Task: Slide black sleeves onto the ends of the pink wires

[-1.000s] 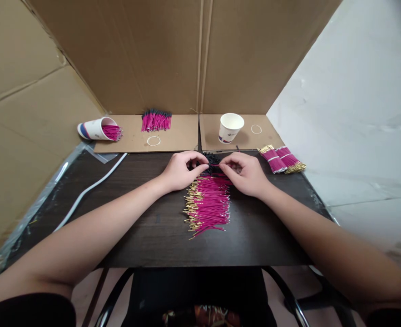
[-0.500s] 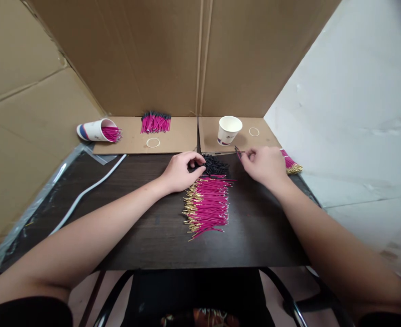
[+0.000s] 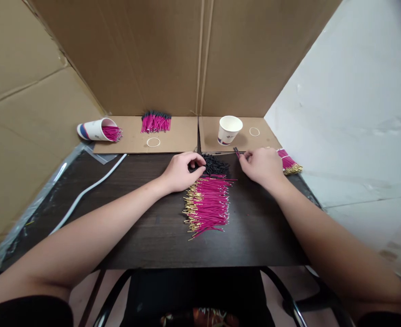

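My left hand (image 3: 184,171) rests at the left side of a pile of small black sleeves (image 3: 217,166), thumb and forefinger pinched together; whatever lies between the tips is too small to make out. Over on the right, my right hand (image 3: 263,167) is closed around a few thin pink wires (image 3: 237,154), whose black-sleeved ends stick out past the fingertips toward the back. Just below the black pile lies a broad row of pink wires (image 3: 210,204) with gold tips to the left and silvery ends to the right.
At the back, an upright paper cup (image 3: 229,131) and a bundle of black-ended pink wires (image 3: 155,122) stand on cardboard (image 3: 125,146). A tipped cup (image 3: 93,130) holds more wires. Rubber bands (image 3: 153,142) lie nearby. Beyond my right hand is a banded wire bundle (image 3: 290,162).
The black ends of the wires in my right hand have turned slightly and now sit side by side. That hand has shifted a little left; my left hand stays put.
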The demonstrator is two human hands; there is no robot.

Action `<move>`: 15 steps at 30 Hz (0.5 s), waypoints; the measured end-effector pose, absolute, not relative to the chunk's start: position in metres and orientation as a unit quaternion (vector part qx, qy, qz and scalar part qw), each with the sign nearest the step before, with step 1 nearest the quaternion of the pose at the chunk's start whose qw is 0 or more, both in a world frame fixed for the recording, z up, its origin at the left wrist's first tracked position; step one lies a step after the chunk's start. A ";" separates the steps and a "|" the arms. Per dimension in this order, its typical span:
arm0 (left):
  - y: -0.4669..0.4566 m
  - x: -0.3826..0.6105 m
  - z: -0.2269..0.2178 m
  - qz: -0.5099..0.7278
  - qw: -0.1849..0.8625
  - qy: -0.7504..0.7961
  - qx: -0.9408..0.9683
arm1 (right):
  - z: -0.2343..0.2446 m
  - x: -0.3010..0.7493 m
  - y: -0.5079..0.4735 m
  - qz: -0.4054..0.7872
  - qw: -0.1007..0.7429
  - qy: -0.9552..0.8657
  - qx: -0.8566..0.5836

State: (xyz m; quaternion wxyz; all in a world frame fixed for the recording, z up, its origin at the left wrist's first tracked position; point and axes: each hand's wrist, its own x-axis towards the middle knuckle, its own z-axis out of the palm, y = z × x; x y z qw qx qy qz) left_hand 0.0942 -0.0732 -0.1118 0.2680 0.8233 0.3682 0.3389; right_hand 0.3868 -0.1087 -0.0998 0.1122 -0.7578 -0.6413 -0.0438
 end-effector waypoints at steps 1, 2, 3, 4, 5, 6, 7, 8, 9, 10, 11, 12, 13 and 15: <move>-0.073 0.094 -0.112 0.340 0.267 0.368 0.823 | -0.100 0.387 -0.109 -0.042 0.123 -0.644 -0.754; -0.073 0.094 -0.112 0.341 0.266 0.369 0.823 | -0.099 0.386 -0.110 -0.040 0.137 -0.651 -0.745; -0.073 0.094 -0.112 0.342 0.265 0.368 0.823 | -0.099 0.385 -0.112 -0.036 0.155 -0.664 -0.731; -0.073 0.094 -0.113 0.344 0.264 0.367 0.823 | -0.098 0.383 -0.114 -0.027 0.174 -0.683 -0.709; -0.073 0.094 -0.113 0.345 0.264 0.364 0.824 | -0.097 0.381 -0.116 -0.013 0.192 -0.705 -0.682; -0.072 0.094 -0.113 0.347 0.263 0.361 0.824 | -0.097 0.378 -0.119 0.005 0.208 -0.730 -0.651; -0.072 0.094 -0.113 0.349 0.262 0.358 0.825 | -0.096 0.375 -0.122 0.026 0.220 -0.754 -0.618; -0.072 0.094 -0.114 0.351 0.262 0.355 0.826 | -0.096 0.372 -0.125 0.045 0.231 -0.777 -0.584; -0.072 0.094 -0.114 0.352 0.262 0.352 0.827 | -0.097 0.370 -0.127 0.060 0.239 -0.799 -0.548; -0.071 0.094 -0.114 0.353 0.263 0.349 0.828 | -0.098 0.367 -0.130 0.076 0.242 -0.821 -0.512; -0.071 0.094 -0.114 0.354 0.263 0.346 0.828 | -0.098 0.366 -0.131 0.089 0.243 -0.838 -0.480; -0.071 0.094 -0.114 0.355 0.263 0.344 0.829 | -0.099 0.364 -0.132 0.100 0.241 -0.851 -0.456; -0.071 0.094 -0.114 0.357 0.263 0.342 0.829 | -0.100 0.364 -0.133 0.108 0.238 -0.859 -0.440; -0.071 0.094 -0.114 0.358 0.265 0.342 0.827 | -0.101 0.364 -0.133 0.117 0.236 -0.864 -0.429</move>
